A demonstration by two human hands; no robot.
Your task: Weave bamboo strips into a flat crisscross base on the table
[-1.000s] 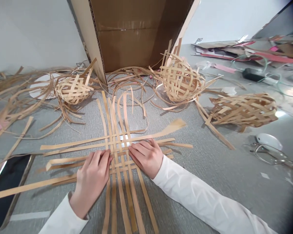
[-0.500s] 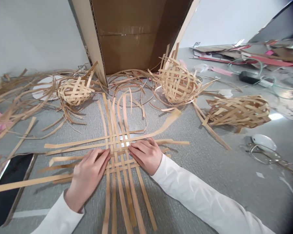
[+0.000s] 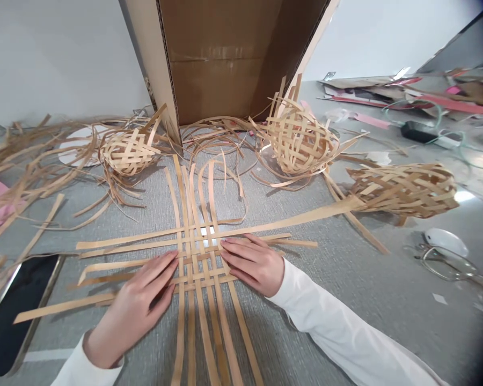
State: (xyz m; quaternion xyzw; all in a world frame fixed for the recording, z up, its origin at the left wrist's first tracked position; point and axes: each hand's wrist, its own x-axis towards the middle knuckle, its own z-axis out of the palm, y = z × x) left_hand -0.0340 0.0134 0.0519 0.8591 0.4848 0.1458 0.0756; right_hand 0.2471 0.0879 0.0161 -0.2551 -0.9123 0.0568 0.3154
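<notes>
Flat tan strips form an open woven grid (image 3: 197, 257) on the grey table, with long loose ends on all sides. My left hand (image 3: 139, 300) lies over the strips at its left edge, fingers stretched out and fingertips touching the weave. At the right edge, my right hand (image 3: 255, 262) rests with its fingers extended flat on the strips. One long strip (image 3: 298, 217) runs from the grid's upper rows to the right, its end near a long woven basket piece (image 3: 406, 190). Parts of the crosswise strips are hidden under both hands.
Behind the grid stands an open cardboard box (image 3: 225, 80), flanked by two woven pieces, a smaller one (image 3: 129, 153) and a larger one (image 3: 300, 136). A phone (image 3: 18, 316) lies at left under loose strips. Glasses (image 3: 443, 262) and a white mouse (image 3: 446, 241) are at right.
The long strip's right end has straightened and reaches farther right. A lower strip's left end has shifted right, off the view's edge. My fingers have loosened and spread slightly; the view has shifted a little.
</notes>
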